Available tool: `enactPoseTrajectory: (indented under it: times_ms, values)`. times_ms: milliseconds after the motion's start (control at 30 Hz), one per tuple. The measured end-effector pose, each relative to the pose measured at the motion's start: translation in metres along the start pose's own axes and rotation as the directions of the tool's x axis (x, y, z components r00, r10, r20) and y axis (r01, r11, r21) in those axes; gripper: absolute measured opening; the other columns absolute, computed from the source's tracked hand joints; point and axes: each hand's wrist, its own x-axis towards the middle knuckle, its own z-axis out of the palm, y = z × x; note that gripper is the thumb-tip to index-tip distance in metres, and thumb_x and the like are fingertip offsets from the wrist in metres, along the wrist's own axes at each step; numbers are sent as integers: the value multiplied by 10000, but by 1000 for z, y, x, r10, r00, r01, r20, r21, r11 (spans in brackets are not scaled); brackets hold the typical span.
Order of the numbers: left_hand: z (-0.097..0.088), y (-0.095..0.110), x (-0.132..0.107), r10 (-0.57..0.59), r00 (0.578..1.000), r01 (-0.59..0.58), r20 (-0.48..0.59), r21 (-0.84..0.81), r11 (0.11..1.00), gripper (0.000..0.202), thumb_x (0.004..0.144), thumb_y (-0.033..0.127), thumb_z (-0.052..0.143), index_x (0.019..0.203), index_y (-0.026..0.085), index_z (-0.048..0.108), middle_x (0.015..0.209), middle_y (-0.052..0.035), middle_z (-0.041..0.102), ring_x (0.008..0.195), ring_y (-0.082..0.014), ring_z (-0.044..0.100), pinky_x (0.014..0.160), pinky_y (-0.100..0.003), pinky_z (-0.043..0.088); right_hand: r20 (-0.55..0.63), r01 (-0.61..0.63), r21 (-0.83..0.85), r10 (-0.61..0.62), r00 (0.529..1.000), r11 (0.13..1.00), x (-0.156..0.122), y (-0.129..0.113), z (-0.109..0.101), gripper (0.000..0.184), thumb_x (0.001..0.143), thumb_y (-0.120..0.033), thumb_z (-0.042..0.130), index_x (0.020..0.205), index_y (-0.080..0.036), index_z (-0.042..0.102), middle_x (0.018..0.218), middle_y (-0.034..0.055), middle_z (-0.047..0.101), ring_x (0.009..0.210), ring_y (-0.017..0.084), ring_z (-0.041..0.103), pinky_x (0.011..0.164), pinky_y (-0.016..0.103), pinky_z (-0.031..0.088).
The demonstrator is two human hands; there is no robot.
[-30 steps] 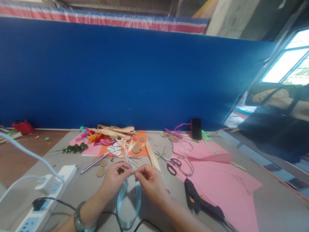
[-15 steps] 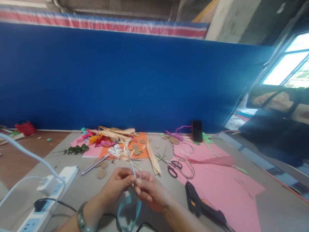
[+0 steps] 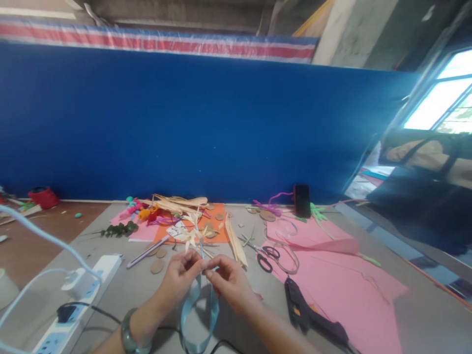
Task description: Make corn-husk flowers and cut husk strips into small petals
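Observation:
My left hand (image 3: 180,275) and my right hand (image 3: 231,281) meet fingertip to fingertip low in the middle of the view. Both are closed in a pinch on a light blue ribbon (image 3: 187,312), which hangs below them in a long loop. Above my fingers rises a thin stem (image 3: 201,250), light blue along its length, topped by cream, pointed-petalled flowers (image 3: 191,233) that look made of paper or husk. The exact spot where stem and ribbon meet is hidden behind my fingers.
Right of my hands lie scissors (image 3: 264,258), a black glue gun (image 3: 313,319) and pink paper (image 3: 350,285). A white power strip (image 3: 79,309) with cables stands left. Cream strips (image 3: 236,241), wooden discs (image 3: 157,266), a purple pen (image 3: 147,251) and a phone (image 3: 302,200) lie farther back.
The cream flowers have turned and now show spread petals above my hands. My right hand's fingers are more arched, and the ribbon loop hangs wider.

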Motion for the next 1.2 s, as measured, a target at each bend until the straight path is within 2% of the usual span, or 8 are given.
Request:
enactPoseTrajectory:
  times_ms: [200,367,600,800,867,967,1067,1200]
  values:
    - [3,-1,-1,-52,990,52,134,1,999,345,747,396,653,580,173,450,544,59,369,523,-86,339,495,-204,309,-112,2,57,5,994,998,2,-3,-6,329,739,-461,683,847,-161,603,501,-74,472,399,56,408,398,178,310]
    - [10,11,-5,-54,973,22,227,141,990,389,732,440,637,532,176,434,537,40,378,524,-98,348,494,-213,322,-148,43,163,-18,989,986,2,-11,-8,318,683,-422,751,811,-165,614,702,-19,587,480,56,440,445,190,332]
    - [9,-2,-8,-108,962,69,252,160,985,384,733,462,641,566,179,444,515,55,321,502,-91,284,461,-209,262,-109,105,188,-85,990,977,6,-7,-11,286,649,-344,792,768,-163,605,694,-16,582,624,105,521,585,224,415]
    - [12,-3,-14,-122,951,73,284,177,982,399,750,498,619,566,185,454,461,61,347,440,-84,311,432,-211,264,-94,93,229,-73,993,969,2,-17,-10,379,671,-288,773,987,-179,594,732,-50,545,469,30,428,447,172,326]
    - [13,-3,-15,-120,949,75,293,161,984,389,759,502,613,580,183,480,437,60,374,413,-83,339,423,-209,275,-85,89,259,-69,994,962,0,-22,-9,371,692,-289,758,997,-176,577,681,-68,521,432,21,415,426,167,313]
    - [15,0,-16,-136,942,101,306,129,987,402,759,511,616,573,177,493,440,45,441,408,-87,408,438,-207,325,-56,84,339,-69,996,937,-2,-25,-9,321,702,-311,753,902,-173,544,586,-85,503,439,41,467,450,174,358]
    - [17,3,-17,-176,936,143,305,127,982,407,747,523,627,581,170,515,453,30,488,412,-98,467,448,-211,364,-26,64,379,-58,998,923,-3,-24,-8,347,712,-322,749,934,-177,526,537,-80,530,450,74,522,473,196,407]
    - [17,3,-17,-193,935,168,297,107,980,385,754,506,631,601,168,530,453,26,515,407,-102,496,451,-211,386,-66,66,405,-42,997,912,-2,-25,-8,381,692,-287,768,983,-169,553,612,-68,547,468,74,553,485,205,439]
